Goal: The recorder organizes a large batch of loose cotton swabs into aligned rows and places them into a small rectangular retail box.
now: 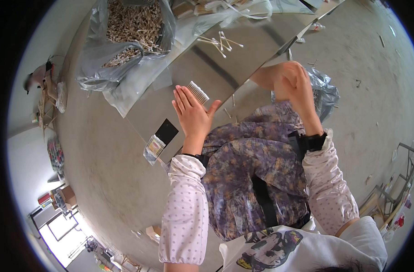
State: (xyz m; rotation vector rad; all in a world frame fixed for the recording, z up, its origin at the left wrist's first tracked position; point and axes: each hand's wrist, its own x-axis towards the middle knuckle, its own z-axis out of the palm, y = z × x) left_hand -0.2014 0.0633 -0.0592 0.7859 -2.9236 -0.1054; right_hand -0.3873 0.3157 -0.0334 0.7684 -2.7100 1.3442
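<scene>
My left hand (191, 111) lies flat on the glossy grey tabletop (189, 63), fingers straight and thumb spread. A neat row of cotton swabs (198, 93) lies along its fingers, white tips in line; part of the row is hidden by the hand. My right hand (300, 86) is off the table's edge, above my bent leg and beside a clear plastic bag (325, 93). Its fingers are curled and pressed together; whatever they hold, if anything, is hidden. Several loose cotton swabs (221, 44) lie crossed farther back on the table.
A big grey plastic bag (96, 68) full of loose cotton swabs (134, 25) stands at the far left. A small labelled pack of swabs (156, 145) and a black rectangular piece (166, 131) are at the near left. Stray sticks dot the concrete floor (361, 86).
</scene>
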